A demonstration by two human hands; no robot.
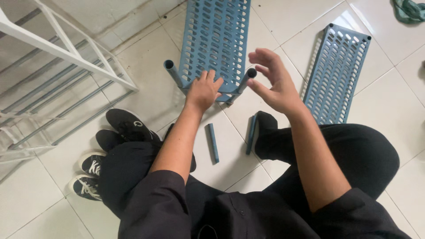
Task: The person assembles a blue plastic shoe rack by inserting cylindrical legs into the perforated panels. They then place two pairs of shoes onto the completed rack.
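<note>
Blue plastic fills the middle of the view: a slotted shelf panel (215, 40) lies on pale floor tiles (146, 66), reaching away from a person seated on the floor. The left hand (202, 91) rests palm down on the near edge of this panel, fingers spread flat against it and closed on nothing. Just to its right, the right hand (273, 82) hovers above the floor with fingers wide and curved, empty; its thumb tip sits right beside the open top of a blue tube (246, 79) that stands up from the panel's near right corner. Whether the thumb touches the tube cannot be told. A matching tube (172, 73) rises from the near left corner, apart from both hands.

Nearer the person, two loose blue tubes lie on the tiles between the knees: one (213, 142) below the left hand, the other (252, 133) partly tucked against a black-socked foot (267, 126). A second blue slotted panel (335, 73) lies flat to the right, well apart from the first. The person wears dark sleeves and black trousers.

On the left stands a white metal rack (62, 51) with grey bars. Beside the person's left knee sit black shoes (129, 124) and dark sneakers with white laces (90, 175). A green cloth (409, 9) shows in the top right corner.
</note>
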